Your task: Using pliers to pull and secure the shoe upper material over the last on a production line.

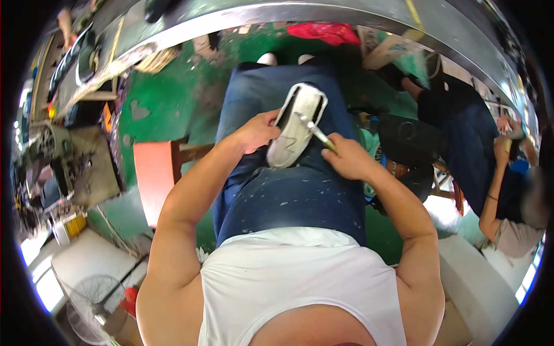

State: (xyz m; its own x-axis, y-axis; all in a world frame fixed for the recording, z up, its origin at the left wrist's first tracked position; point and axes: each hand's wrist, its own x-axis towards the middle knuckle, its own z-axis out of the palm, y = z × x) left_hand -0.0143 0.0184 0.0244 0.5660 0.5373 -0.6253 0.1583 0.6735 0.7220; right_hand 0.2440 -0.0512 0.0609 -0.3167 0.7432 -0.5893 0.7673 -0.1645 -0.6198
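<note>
A white shoe [288, 141] lies at a slant over my lap, its opening facing up and showing a dark inside. My left hand [258, 132] grips the shoe by its left edge, fingers closed on the rim. In my right hand [348, 157] is a small hammer [317, 134] with a silvery metal end and a yellowish handle. The hammer's head is over the shoe's opening; I cannot tell whether it touches. Under the shoe is dark blue cloth [277, 199] with white specks, covering my thighs.
A metal-edged bench [242, 12] curves across the far side. An orange-pink box-like block [156, 173] stands by my left arm. On the right sits a co-worker in dark trousers [461, 127], hands raised. A fan [98, 300] is at lower left; red cloth [326, 33] lies on the green floor.
</note>
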